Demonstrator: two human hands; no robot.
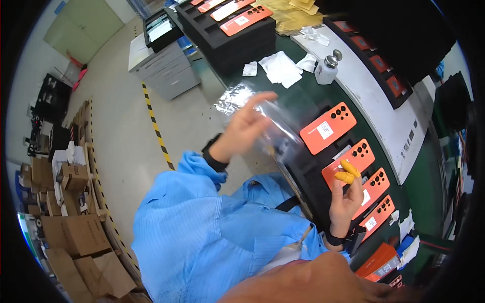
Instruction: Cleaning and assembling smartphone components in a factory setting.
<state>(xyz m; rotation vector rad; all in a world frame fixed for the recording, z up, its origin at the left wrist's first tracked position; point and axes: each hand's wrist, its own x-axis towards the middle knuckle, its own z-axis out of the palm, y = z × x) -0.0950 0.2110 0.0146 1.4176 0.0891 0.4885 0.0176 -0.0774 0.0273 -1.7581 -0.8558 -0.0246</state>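
My left hand (243, 132), blurred by motion, is over the table's left edge with its index finger stretched out. A clear plastic bag (283, 126) lies against and behind it; whether the fingers grip the bag cannot be made out. My right hand (347, 199) wears yellow finger cots (348, 171) on two fingertips. Its thumb and fingers are apart over the lower part of an orange phone (359, 154), with nothing seen between them. This phone sits in a row with an upper orange phone (328, 128) and two lower ones, in a black foam tray (317, 177), camera ends to the right.
A black foam stack (230, 48) holding orange phones stands at the far end. White wipes (281, 69) and a pump bottle (326, 70) lie beyond the row. A white board (389, 131) carries another black tray (376, 70). An orange box (378, 262) sits near right; grey drawers (169, 76) stand left.
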